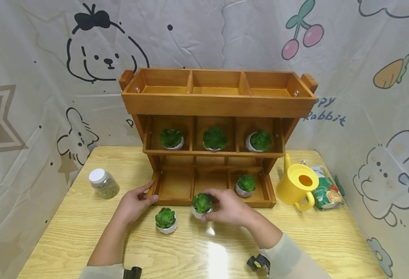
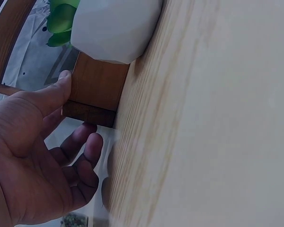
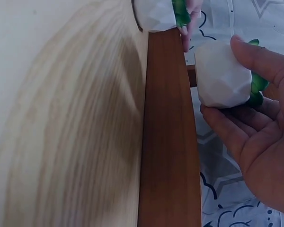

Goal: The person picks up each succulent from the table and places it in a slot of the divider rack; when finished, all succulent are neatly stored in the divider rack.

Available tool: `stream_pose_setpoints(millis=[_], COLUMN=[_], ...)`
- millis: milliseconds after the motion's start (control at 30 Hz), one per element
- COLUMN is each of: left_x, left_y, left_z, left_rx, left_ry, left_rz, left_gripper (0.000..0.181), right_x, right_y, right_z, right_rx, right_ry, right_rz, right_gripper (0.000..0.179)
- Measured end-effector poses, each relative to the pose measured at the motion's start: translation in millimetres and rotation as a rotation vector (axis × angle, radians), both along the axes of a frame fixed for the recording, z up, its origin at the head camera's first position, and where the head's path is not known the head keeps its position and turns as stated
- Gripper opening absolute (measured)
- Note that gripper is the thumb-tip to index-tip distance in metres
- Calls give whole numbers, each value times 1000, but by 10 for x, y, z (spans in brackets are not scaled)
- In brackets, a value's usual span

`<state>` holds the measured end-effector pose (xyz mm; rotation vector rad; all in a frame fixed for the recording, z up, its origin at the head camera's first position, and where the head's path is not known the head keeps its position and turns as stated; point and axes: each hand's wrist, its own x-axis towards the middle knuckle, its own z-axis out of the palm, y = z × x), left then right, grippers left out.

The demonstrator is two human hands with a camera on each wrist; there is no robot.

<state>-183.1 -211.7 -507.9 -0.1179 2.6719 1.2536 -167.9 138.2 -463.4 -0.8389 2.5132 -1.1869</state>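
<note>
My right hand (image 1: 230, 207) holds a small potted succulent (image 1: 201, 204) by its white faceted pot, thumb on one side and fingers on the other. In the right wrist view that pot (image 3: 222, 75) is raised above the wooden front board (image 3: 170, 132). The left hand (image 1: 134, 203) grips the left front corner of the lowest tier of a wooden shelf (image 1: 173, 202), its thumb on the front side. A second potted succulent (image 1: 166, 221) stands on the table before that tier, close to the left hand. Another succulent (image 1: 245, 185) sits in the lowest tier's right compartment.
Three potted succulents, one of them in the centre (image 1: 214, 138), fill the middle tier's compartments. A white-lidded jar (image 1: 104, 183) stands left of the shelf. To its right are a yellow watering can (image 1: 295, 184) and a green packet (image 1: 327, 193). Printed cloth hangs behind.
</note>
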Motion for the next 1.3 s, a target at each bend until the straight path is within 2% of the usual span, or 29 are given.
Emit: stream_pose_setpoints(millis=[300, 533, 867, 1067, 1300], left_x=[-3, 1, 10, 1, -6], left_y=[3, 1, 5, -9, -4], left_z=[3, 10, 13, -18, -12], left_rx=[3, 0, -4, 10, 9], left_ry=[-7, -3, -2, -17, -13], left_rz=[-2, -5, -1, 4, 6], left_gripper=[70, 69, 69, 71, 69], right_x=[-113, -208, -377, -422, -522], right_y=[45, 56, 74, 58, 63], right_z=[15, -26, -83, -99, -188], right_rx=[-27, -67, -16, 0, 44], right_ry=[6, -58, -28, -25, 6], right_rz=[-40, -91, -162, -204, -247], right_gripper=[65, 65, 66, 67, 67])
